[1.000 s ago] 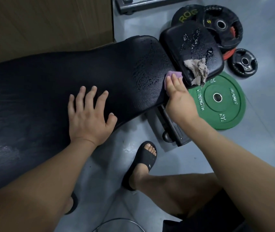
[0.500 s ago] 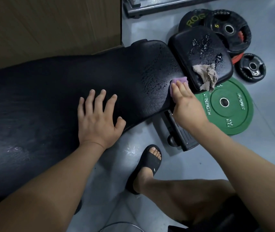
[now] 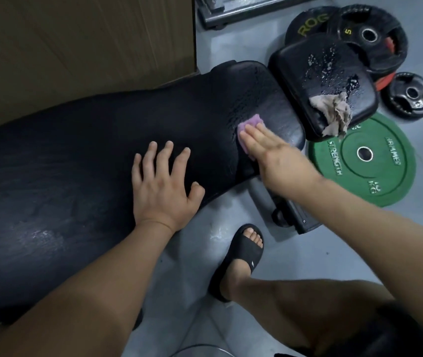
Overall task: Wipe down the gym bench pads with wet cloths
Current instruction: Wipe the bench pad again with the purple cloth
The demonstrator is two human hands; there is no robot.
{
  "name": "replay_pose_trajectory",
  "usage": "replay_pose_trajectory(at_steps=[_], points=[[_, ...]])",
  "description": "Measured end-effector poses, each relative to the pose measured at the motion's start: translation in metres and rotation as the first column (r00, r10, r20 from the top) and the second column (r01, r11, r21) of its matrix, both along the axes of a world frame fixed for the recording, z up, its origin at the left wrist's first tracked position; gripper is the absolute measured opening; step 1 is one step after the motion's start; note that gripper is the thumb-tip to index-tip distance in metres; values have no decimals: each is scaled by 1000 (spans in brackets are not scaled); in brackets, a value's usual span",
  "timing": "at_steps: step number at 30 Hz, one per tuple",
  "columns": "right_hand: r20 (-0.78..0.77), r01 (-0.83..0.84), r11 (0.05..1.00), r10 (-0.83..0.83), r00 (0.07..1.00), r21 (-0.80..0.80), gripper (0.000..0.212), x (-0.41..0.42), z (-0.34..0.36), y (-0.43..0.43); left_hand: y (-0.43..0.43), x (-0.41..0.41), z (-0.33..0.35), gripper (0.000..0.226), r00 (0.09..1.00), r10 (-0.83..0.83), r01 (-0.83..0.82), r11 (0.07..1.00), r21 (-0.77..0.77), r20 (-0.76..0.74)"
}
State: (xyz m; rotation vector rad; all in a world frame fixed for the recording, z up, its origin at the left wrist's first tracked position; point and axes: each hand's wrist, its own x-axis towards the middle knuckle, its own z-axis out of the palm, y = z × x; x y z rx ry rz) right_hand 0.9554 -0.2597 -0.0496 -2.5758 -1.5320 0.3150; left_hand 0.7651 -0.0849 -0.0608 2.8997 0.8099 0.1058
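Sliding in from the pad's right edge, the right hand (image 3: 279,161) now lies on top of the long back pad (image 3: 76,163), right of centre in the frame. Its grip is flat and open, straight fingers pressing the purple cloth (image 3: 252,122) down. The left hand (image 3: 164,191) rests spread and open on the same pad, just left of the cloth. The pad's long axis runs toward lower left, so the remaining length probably lies beyond the left hand, which sits in the stroke's path. A beige cloth (image 3: 334,112) droops off the seat pad (image 3: 308,73).
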Motion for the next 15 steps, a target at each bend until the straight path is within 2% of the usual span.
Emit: replay_pose_trajectory(at_steps=[3,5,8,10,12,15], points=[[-17,170,985,-170,985,-7,69,30,6,17,-1,0,0,68,1000,-2,2,1000,0,-3],[10,225,974,-225,974,-14,63,26,7,29,-1,0,0,68,1000,-2,2,1000,1,-3],[119,112,987,-125,985,114,50,-16,-1,19,-1,1,0,68,1000,-4,4,1000,-2,-1],[99,22,998,-28,995,57,59,-40,4,7,-1,1,0,68,1000,2,-2,1000,1,2],[156,-45,998,37,987,48,59,-32,5,9,-1,2,0,68,1000,0,0,1000,6,1],[99,90,996,-87,991,-23,72,1,5,34,-1,1,1,68,1000,-1,1,1000,3,-4]])
